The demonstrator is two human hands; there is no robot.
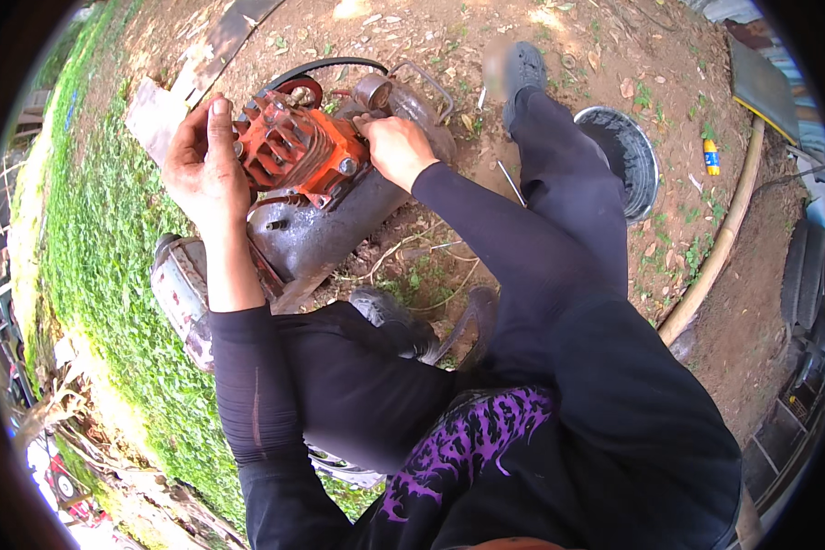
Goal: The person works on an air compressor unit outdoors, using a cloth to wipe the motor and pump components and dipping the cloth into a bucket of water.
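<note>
Fingers of left hand (203,165) & right hand (395,147) on orange pump head (293,147).

One orange finned metal pump head (293,147) sits at far left on one grey steel tank (325,234). One black rubber drive belt (325,66) loops beyond it, beside one red round pulley wheel (301,90). Two bare hands are on it: one left hand (202,165), one right hand (396,147). Two dark shoes show: one far (522,69), one near the middle (390,316). One round black rubber basin (628,156) lies right. One small yellow-and-blue can (711,156) lies far right. One long tan pole (715,247) curves along the right.
</note>
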